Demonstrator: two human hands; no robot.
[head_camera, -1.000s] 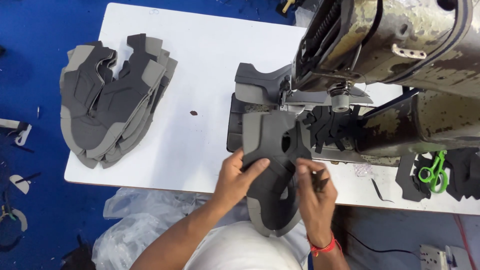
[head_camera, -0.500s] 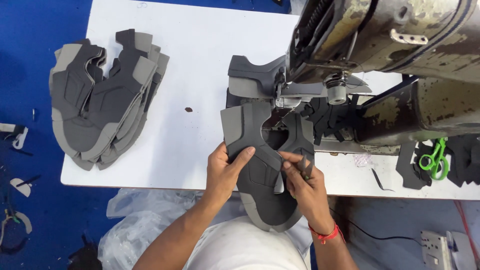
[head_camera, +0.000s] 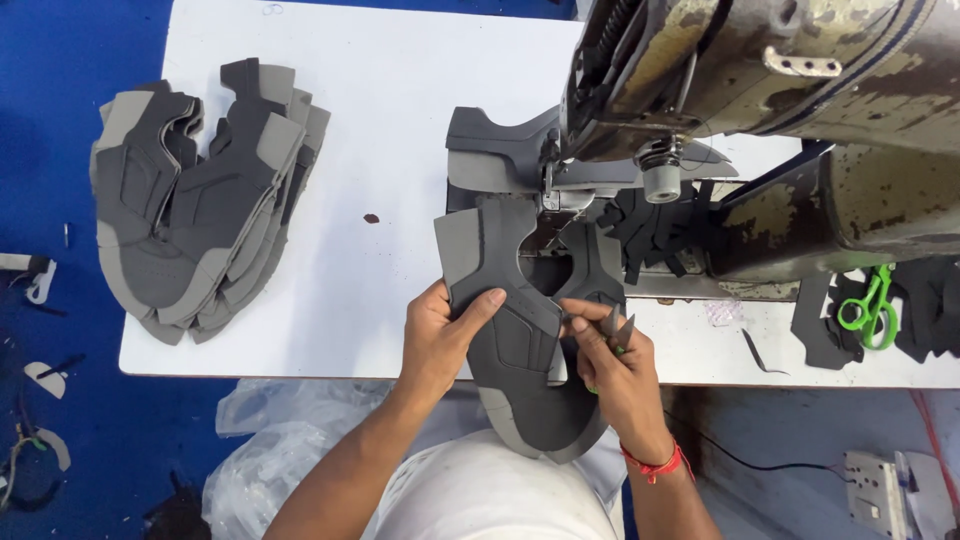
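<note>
My left hand (head_camera: 440, 335) is clamped on the grey shoe upper (head_camera: 520, 330) just before the sewing machine (head_camera: 760, 110); my right hand (head_camera: 620, 370) pinches its edge, holding small snips (head_camera: 615, 325).

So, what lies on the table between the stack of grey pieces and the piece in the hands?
Bare white table, except one small dark spot, in the head view.

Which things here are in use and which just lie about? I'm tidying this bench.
In use:
left hand
right hand
grey shoe upper
snips
sewing machine

Lying about:
stack of uppers
green scissors
black offcuts
plastic bag
</note>
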